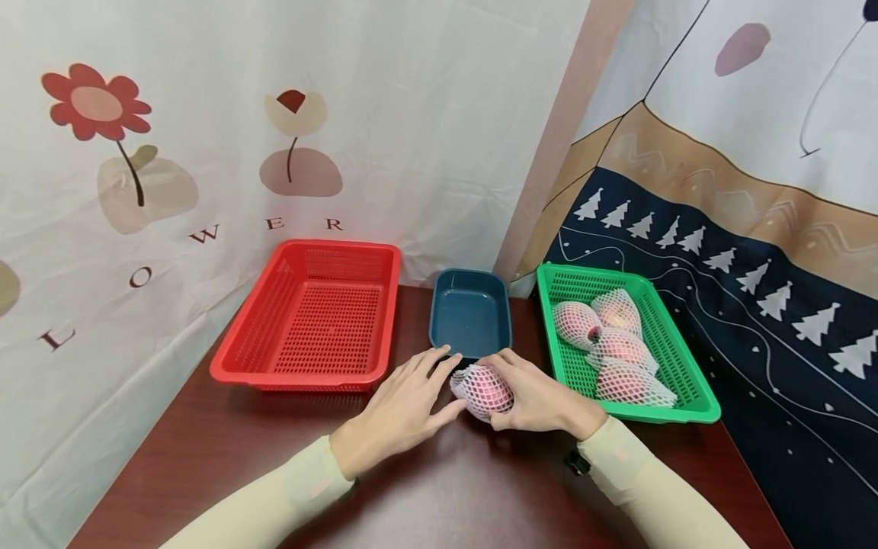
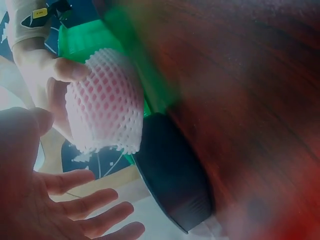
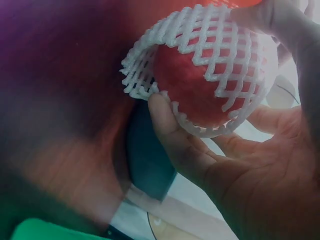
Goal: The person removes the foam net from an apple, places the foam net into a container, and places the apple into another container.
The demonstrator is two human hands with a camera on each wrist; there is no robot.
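Pinching the fruit [image 1: 483,393] between thumb and fingers of our right hand [image 1: 538,393], at the tub's [image 1: 471,313] 6 o'clock, we probably keep it from rolling; our left hand [image 1: 403,402], fingers spread, hovers at its 9 o'clock, holding nothing.

The head view is bright and fairly even, with pale glare on the desk [image 1: 453,492]. Both wrist views are dimmer and hazy; the left one's lower right corner blurs red, the right one's upper left tints purple.
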